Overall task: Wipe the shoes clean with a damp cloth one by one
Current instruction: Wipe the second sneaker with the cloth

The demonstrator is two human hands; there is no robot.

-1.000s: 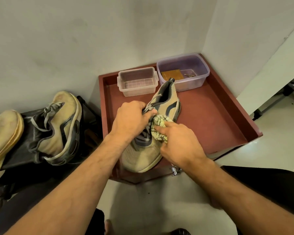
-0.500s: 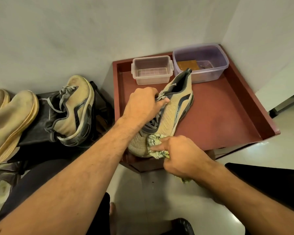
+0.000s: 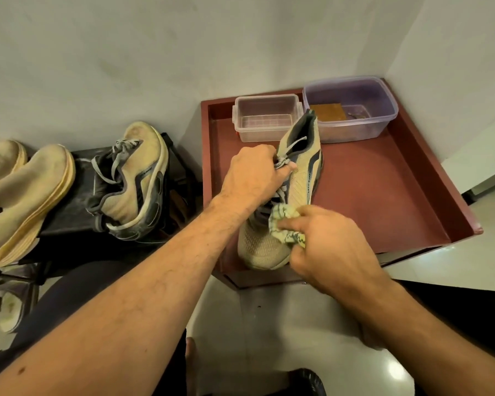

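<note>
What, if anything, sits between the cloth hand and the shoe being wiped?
Nothing visible. The right hand pinches the cloth and presses it straight onto the side of the shoe. The left hand holds the shoe at the laces, further up, clear of the wiped patch.

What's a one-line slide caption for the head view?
Left hand grips the beige shoe on the red tray while right hand wipes it with a cloth.
</note>
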